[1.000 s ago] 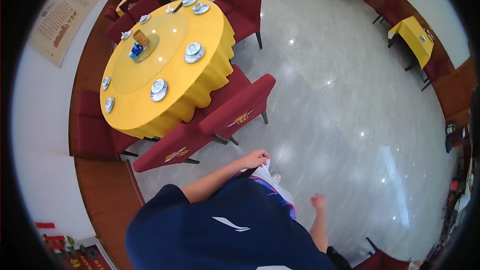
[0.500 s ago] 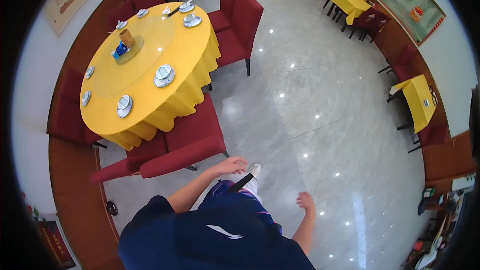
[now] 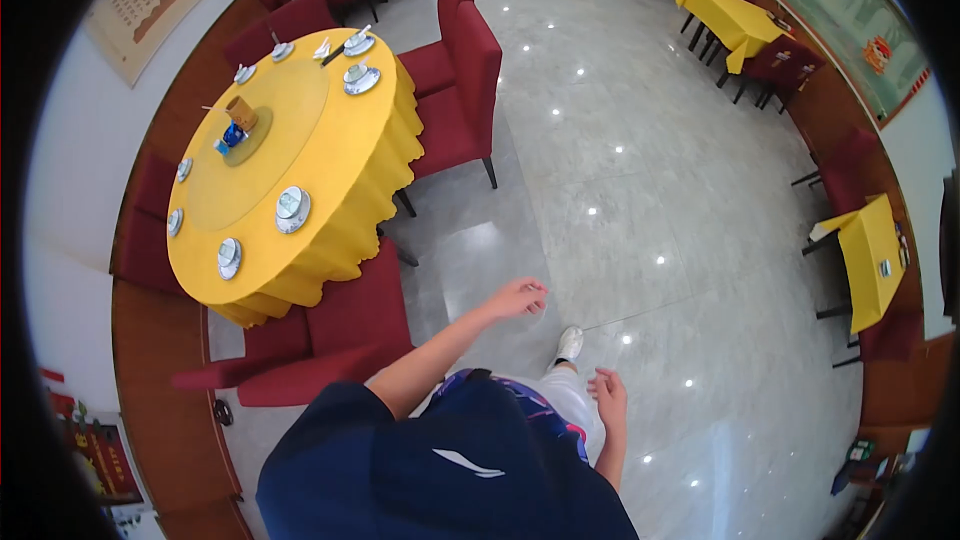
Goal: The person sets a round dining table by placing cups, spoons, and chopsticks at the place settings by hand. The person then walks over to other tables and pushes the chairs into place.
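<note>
We see the left hand held out over the grey, glossy tiled floor, its fingers loosely curled and half open around air, touching nothing that we can make out. The right hand hangs lower, beside the white-clad leg, fingers slightly bent and parted in a relaxed, unfilled grip. Nearest the left hand, yet apart from it, are two dark-red upholstered chairs at the near side of the large round table draped in yellow cloth — they stand between us and that stretch of its edge. Further along, two tall-backed dark-red chairs stand close together beside the table. To our right, by the wall, is a small rectangular table under yellow cloth. On the round table, small pale bowls on patterned saucers ring the rim; we cannot tell what sits in them. At the centre stands a brown cylindrical holder — its contents unclear to us — with a small blue object just beside it.
</note>
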The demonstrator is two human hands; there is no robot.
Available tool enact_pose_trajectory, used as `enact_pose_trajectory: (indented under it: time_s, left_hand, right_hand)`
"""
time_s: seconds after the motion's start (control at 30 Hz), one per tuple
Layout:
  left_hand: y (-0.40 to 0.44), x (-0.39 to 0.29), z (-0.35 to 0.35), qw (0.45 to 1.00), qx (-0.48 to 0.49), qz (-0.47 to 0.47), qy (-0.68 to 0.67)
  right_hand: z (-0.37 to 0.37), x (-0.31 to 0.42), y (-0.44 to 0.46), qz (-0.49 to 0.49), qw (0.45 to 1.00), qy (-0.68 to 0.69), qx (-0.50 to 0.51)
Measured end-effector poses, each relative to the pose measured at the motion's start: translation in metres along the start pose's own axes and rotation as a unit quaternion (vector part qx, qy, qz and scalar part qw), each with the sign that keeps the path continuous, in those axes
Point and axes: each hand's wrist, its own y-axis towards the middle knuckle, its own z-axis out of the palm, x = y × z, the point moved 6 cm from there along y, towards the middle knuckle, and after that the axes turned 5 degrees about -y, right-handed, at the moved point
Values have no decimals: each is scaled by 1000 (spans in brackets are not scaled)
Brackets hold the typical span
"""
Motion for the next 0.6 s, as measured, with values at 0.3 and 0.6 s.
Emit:
enact_pose_trajectory:
  time_s: [0.3, 0.6]
  left_hand:
    - [113, -120, -2, 961, -133, 30, -241]
    - [197, -223, -79, 901, -167, 170, -362]
  right_hand:
    - [-103, 209, 243, -99, 982, 107, 121]
    - [-25, 381, 454, -194, 925, 23, 325]
